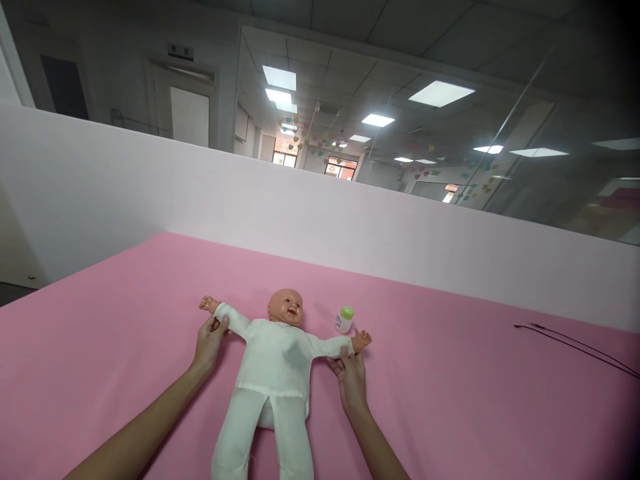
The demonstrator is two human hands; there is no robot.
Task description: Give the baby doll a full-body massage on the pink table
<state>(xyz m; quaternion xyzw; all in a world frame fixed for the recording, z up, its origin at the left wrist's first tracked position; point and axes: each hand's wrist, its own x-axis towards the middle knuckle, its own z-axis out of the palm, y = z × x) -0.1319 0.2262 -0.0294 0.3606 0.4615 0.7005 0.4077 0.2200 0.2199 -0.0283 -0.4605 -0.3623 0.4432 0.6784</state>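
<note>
A baby doll (pixel 274 357) in white cloth lies on its back with both arms spread, its head toward the wall. At the doll's arm on the left side of the view, my left hand (pixel 209 341) pinches the white sleeve near the wrist. My right hand (pixel 351 377) is closed on the other sleeve, just below the doll's hand. Part of my fingers on both sides is hidden behind the sleeves. A small white bottle with a green cap (pixel 345 320) stands just beyond the doll's arm on the right.
The doll rests on a pink padded surface (pixel 450 387). A low white wall (pixel 320 213) bounds it at the back, with glass above. Thin dark cords (pixel 575 347) lie at the far right.
</note>
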